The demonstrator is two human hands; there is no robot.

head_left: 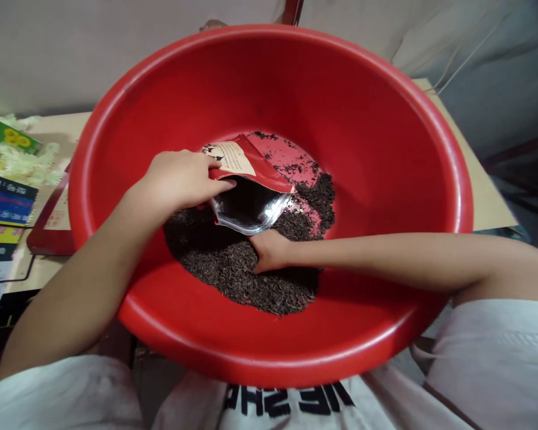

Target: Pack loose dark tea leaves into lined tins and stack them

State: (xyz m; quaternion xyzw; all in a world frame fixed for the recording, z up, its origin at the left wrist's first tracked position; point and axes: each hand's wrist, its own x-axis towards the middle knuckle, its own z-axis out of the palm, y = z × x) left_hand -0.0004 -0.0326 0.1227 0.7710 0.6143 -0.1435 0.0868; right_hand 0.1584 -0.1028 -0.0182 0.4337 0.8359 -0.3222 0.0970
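My left hand [183, 179] grips the upper edge of a red foil pouch [271, 173] with a cream label, holding it tilted on its side. The pouch's mouth gapes toward me and shows a silver lining. Below it, my right hand [271, 249] is sunk into a heap of dark dried tea leaves [233, 272]; its fingers are buried among the leaves and hidden. The leaves lie on the bottom of a large red plastic basin [376, 137], with scattered bits on the bare pink patch at the back.
The basin stands on a light wooden table [488, 203]. Left of it lie a dark red case [51, 221], printed cards [4, 203], pale artificial flowers [13, 152] and a green box [9, 131]. A wall rises behind.
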